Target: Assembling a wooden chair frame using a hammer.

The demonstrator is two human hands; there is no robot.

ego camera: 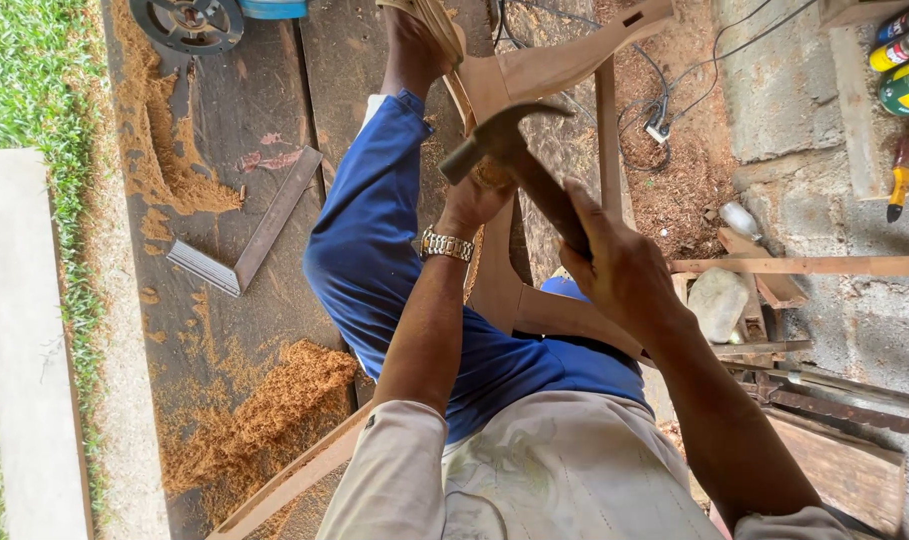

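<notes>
The right hand is wrapping its fingers tightly around the dark wooden handle of a claw hammer, its steel head raised over a smooth, curved wooden chair frame. The left hand, a metal watch at its wrist, is pressing against the frame beneath the hammer head, fingers hidden, grip unclear. Fluffy sawdust is lying on dark floor planks.

An outdoor carpentry workshop: sawdust heaps on plank flooring, timber offcuts, spray cans far right, grass left.
</notes>
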